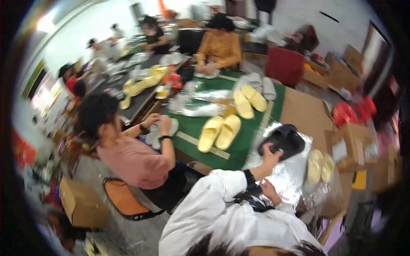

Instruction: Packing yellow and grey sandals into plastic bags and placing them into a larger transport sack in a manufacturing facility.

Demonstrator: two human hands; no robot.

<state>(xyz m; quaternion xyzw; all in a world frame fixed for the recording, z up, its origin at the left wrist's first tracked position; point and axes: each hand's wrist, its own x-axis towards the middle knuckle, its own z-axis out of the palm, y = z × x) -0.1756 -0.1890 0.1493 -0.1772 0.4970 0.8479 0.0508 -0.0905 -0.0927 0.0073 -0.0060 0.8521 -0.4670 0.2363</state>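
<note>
A pair of black slippers (291,144) is in my left hand (270,158), whose fingers close on their near-left edge. Beneath them, a shiny silver plastic sheet or bag (287,179) lies on the table. My right hand (270,191) is closer to my body, beside the near-left edge of the silver plastic. Its fingers look apart with nothing visible in them, though they are blurred. To the right, a pale yellow pair of slippers (315,166) rests on clear plastic.
Yellow slippers (210,135) and grey slippers (268,88) lie on the green table mat (188,147). At left a person in pink (132,160) handles light slippers; a person in mustard (220,49) works across. Cardboard boxes (354,143) stand at right, an orange chair (127,198) at lower left.
</note>
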